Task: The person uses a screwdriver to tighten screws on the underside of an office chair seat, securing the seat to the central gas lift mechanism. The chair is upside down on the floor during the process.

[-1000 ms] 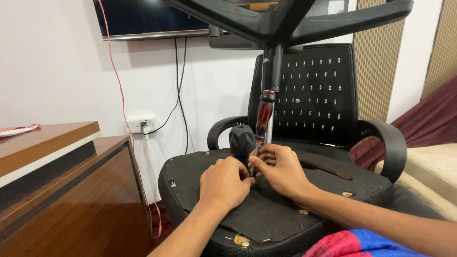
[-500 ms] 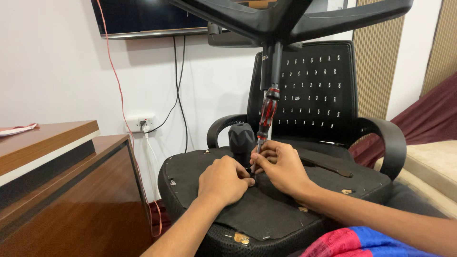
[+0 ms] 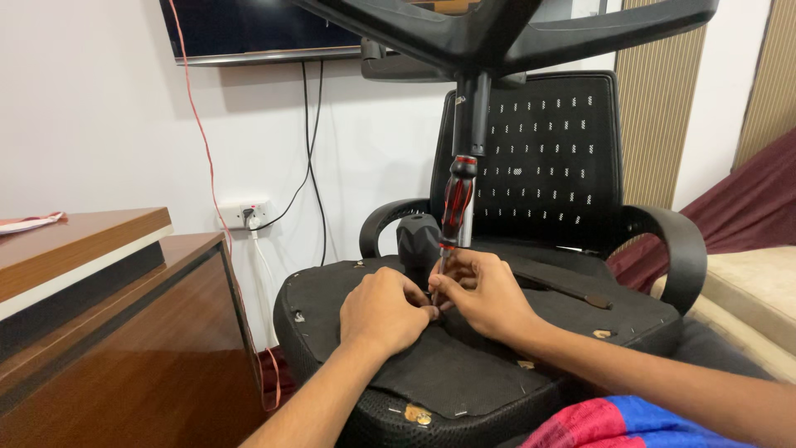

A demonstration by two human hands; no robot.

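Your left hand [image 3: 383,309] rests knuckles-up on the underside of an overturned office chair seat [image 3: 464,377], fingers curled in toward the spot where your right hand works; whether it pinches anything there you cannot tell from this view. Your right hand [image 3: 485,292] sits just beside it, fingertips touching the left ones, and closes around the lower shaft of a red-and-black screwdriver [image 3: 455,203]. The screwdriver stands nearly upright, its handle rising above both hands and its tip hidden between your fingers at the seat's surface. Just behind your hands a black mechanism housing [image 3: 417,241] juts up from the seat, and the chair's gas column [image 3: 473,112] climbs from there to the star base [image 3: 506,29] overhead. Beyond your hands a perforated backrest [image 3: 547,158] stands against the wall. To the left of your left hand sits a wooden cabinet [image 3: 108,332].
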